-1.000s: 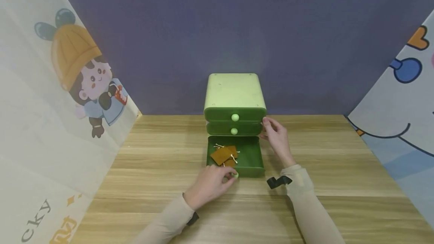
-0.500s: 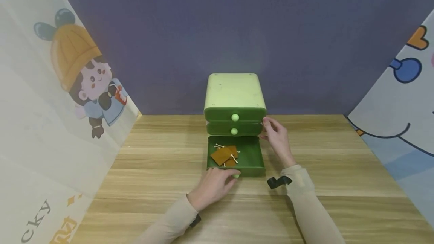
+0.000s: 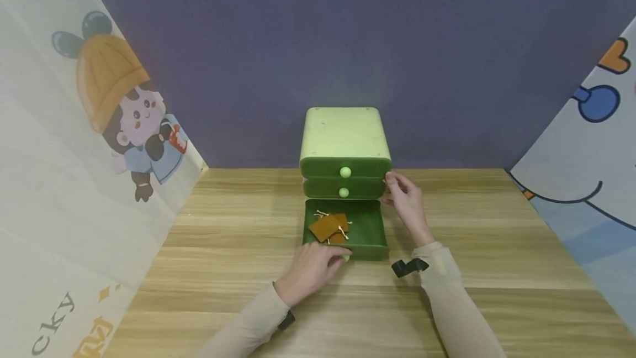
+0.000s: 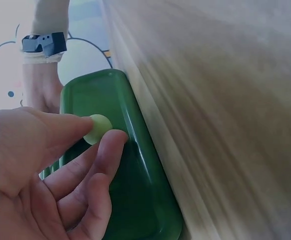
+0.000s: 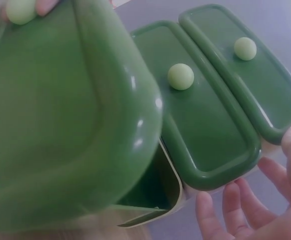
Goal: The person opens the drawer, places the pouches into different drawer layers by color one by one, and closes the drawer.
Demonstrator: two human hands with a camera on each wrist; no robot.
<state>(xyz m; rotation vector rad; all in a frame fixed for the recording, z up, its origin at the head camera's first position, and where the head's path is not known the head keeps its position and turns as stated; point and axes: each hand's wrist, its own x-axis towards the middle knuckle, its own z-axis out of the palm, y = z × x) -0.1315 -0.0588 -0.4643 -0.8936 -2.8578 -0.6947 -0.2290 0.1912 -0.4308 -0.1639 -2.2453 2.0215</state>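
Note:
A small drawer cabinet (image 3: pixel 345 132) with a pale green shell and dark green drawers stands on the wooden table. Its bottom drawer (image 3: pixel 370 236) is pulled out, and several brown drawstring pouches (image 3: pixel 328 227) with pale cords lie in its left part. My left hand (image 3: pixel 310 272) pinches that drawer's round pale knob (image 4: pixel 97 134) between thumb and fingers. At the cabinet's right side is my right hand (image 3: pixel 407 206), its thumb at the top drawer's edge and its fairly straight fingers (image 5: pixel 233 210) touching beside the middle drawer (image 5: pixel 205 120).
The top drawer (image 3: pixel 323 168) and the middle one are pushed in, each with a round knob. Behind the cabinet rises a dark blue-grey wall (image 3: pixel 343 32). Cartoon-printed panels flank the wooden table (image 3: pixel 223 225) on both sides.
Over the last second my left hand has shifted very slightly to the right at the knob. The bottom drawer stays pulled out, and my right hand keeps its place.

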